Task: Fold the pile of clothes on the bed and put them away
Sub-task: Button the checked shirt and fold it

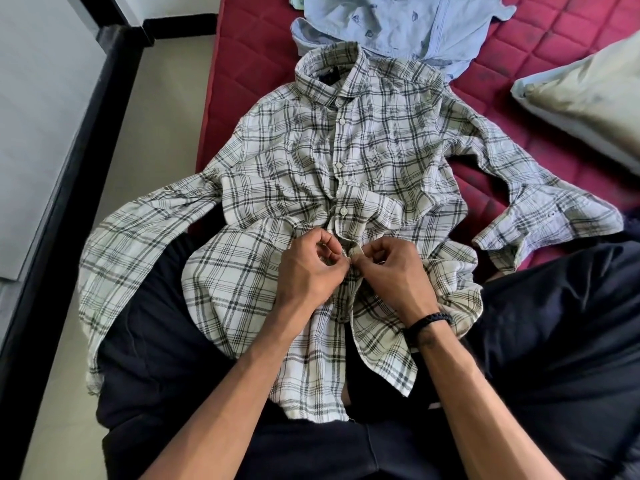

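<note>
A red quilted mattress [540,50] carries a plaid button-up shirt [298,157] spread front-up, its hem draped over the person's dark-trousered lap, beside a light blue printed shirt [398,26] and a pillow [588,98]. The left hand [308,268] and right hand [391,275], braceleted, both pinch the plaid shirt's placket.

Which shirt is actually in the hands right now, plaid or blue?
The plaid shirt: left hand and right hand both pinch its button placket in the middle. The light blue printed shirt lies untouched further up the red mattress.
</note>
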Demonstrator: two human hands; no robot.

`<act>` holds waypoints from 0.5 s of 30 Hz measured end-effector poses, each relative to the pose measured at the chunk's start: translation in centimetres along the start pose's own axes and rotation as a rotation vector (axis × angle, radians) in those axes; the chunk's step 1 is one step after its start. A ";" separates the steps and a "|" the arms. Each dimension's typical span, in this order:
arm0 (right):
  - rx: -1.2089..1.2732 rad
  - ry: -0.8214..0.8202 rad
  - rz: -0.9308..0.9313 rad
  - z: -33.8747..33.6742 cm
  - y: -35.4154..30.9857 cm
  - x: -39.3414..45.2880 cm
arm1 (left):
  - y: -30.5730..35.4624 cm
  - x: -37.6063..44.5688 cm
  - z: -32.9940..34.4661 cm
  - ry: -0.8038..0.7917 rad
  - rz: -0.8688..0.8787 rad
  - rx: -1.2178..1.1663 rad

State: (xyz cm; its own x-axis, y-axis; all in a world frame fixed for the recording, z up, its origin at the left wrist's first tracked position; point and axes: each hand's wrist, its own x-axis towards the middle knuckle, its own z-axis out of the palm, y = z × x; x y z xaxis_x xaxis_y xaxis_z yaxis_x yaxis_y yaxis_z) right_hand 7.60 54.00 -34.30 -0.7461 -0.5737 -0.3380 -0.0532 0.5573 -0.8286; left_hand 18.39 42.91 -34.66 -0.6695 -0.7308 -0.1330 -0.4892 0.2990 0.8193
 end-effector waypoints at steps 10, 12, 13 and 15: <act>-0.014 0.041 -0.038 -0.1 -0.6 -0.6 | 0.2 -0.1 -0.2 -0.010 -0.025 -0.003; -0.004 0.038 -0.025 -0.2 -0.7 -0.6 | 0.2 -0.1 -0.2 -0.008 -0.021 -0.006; 0.000 0.033 -0.011 -0.2 -0.7 -0.6 | 0.3 -0.1 -0.2 -0.007 -0.020 -0.007; 0.014 0.023 0.005 -0.3 -0.8 -0.5 | 0.4 -0.1 -0.2 -0.002 -0.011 -0.013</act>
State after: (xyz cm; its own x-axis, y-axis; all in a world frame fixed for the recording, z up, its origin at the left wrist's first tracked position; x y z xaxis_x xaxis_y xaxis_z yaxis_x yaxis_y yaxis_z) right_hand 7.85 54.01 -33.37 -0.7614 -0.5569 -0.3317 -0.0402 0.5513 -0.8333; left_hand 18.40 42.96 -34.24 -0.6650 -0.7330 -0.1431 -0.4894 0.2829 0.8249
